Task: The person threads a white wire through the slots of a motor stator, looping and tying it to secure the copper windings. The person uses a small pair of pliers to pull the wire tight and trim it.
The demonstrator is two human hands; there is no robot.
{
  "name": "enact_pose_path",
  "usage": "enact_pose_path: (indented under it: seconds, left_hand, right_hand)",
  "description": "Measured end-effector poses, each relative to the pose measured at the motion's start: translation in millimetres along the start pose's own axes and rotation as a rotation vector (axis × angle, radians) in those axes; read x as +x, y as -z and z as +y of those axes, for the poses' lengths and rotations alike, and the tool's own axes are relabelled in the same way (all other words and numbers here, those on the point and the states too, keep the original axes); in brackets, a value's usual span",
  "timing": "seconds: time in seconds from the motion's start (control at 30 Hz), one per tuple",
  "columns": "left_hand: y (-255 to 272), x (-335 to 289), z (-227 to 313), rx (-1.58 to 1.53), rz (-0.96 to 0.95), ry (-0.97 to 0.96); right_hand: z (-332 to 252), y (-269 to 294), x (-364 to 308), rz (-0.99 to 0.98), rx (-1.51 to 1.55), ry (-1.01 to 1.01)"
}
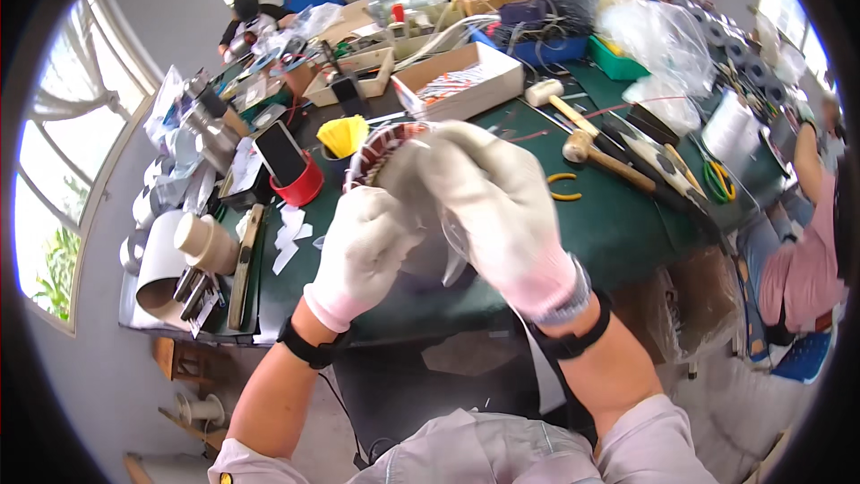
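Observation:
A motor stator (365, 158), ring-shaped with reddish-brown windings and white lacing round its rim, is held up above the green worktable (421, 300). My gloved left hand (365, 246) is closed round its near lower side. At the stator's right side, my gloved right hand (502, 206) has its fingers pressed together; what they pinch is hidden and slightly blurred. A pale, translucent strip (455, 255) hangs between the two hands. Much of the stator's right half is covered by the gloves.
Left of my hands stand a phone (281, 151) in a red holder (300, 184) and a yellow bundle in a cup (343, 136). Mallets (609, 159), scissors (718, 181) and a carton (459, 81) lie to the right and beyond. Other people (806, 251) are at the right and far left.

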State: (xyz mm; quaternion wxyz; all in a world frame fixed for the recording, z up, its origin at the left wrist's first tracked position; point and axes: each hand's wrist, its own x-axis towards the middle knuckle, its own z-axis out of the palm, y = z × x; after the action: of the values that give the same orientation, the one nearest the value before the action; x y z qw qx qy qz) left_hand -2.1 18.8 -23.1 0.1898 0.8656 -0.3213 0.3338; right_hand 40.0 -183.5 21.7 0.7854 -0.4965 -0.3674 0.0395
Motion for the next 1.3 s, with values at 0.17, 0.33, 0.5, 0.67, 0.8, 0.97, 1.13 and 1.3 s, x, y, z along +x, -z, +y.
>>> enact_pose_path:
  seconds: [0.17,0.33,0.5,0.67,0.8,0.97,1.13,1.3]
  left_hand:
    - [-25.1,8.5,-10.6,-0.043,0.070,-0.118]
    - [-7.4,7.2,-4.0,-0.075,0.045,-0.049]
    - [-5.9,10.9,9.9,-0.043,-0.048,0.157]
    - [-8.1,6.0,19.8,0.005,0.053,0.234]
    - [-1.0,6.2,8.9,-0.022,-0.040,0.186]
    - [5.2,12.8,3.0,-0.017,-0.107,0.172]
    - [8.3,8.5,3.9,-0.039,-0.055,0.146]
    - [9.0,12.0,-2.0,-0.090,-0.104,0.137]
  right_hand:
    - [0.7,8.5,-68.3,0.111,0.127,-0.141]
    - [20.4,-2.3,-73.4,0.063,-0.343,-0.127]
    - [21.4,-6.5,-71.7,0.049,-0.434,0.051]
    - [23.6,-13.8,-91.7,-0.146,-0.930,0.348]
    - [-41.2,15.8,-121.1,-0.216,-1.086,0.252]
    - [12.3,63.1,-109.3,0.184,-0.906,-0.077]
    - [16.9,28.8,-89.8,0.115,-0.919,0.045]
    - [31.9,30.3,-66.5,-0.042,-1.193,0.083]
